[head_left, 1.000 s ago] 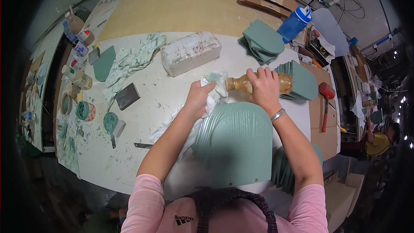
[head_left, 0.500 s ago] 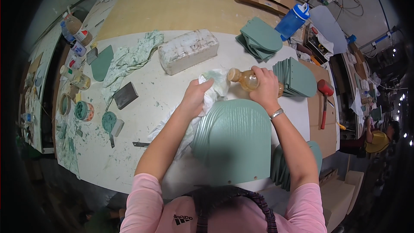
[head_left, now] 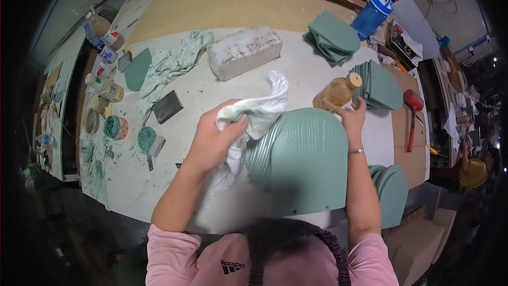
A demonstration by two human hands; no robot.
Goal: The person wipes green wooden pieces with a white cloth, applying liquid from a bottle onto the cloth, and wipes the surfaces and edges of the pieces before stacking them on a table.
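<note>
My left hand (head_left: 214, 137) is closed on a white cloth (head_left: 259, 114) with green stains, held raised left of a stack of green arched panels (head_left: 309, 164). The cloth's upper end curls up and its lower end hangs beneath my fist. An amber plastic bottle (head_left: 333, 94) with a pale cap stands just beyond the stack. Beside its lower side, my right hand (head_left: 354, 116) has thumb and fingers apart; whether they still touch the bottle is hard to tell. The top panel shows streaky wet-looking marks along its upper part.
Beyond lies a whitish wrapped block (head_left: 246, 53). More green panels (head_left: 375, 85) and a red mallet (head_left: 413, 106) are at the right, a blue bottle (head_left: 370, 18) behind. Leftward are a stained rag (head_left: 169, 63), a dark block (head_left: 168, 107) and a tub of green paste (head_left: 115, 127).
The amber bottle has gone from tipped against the cloth to upright, farther right. My right hand has slid down from around it. My left hand has drawn the cloth back left, toward me.
</note>
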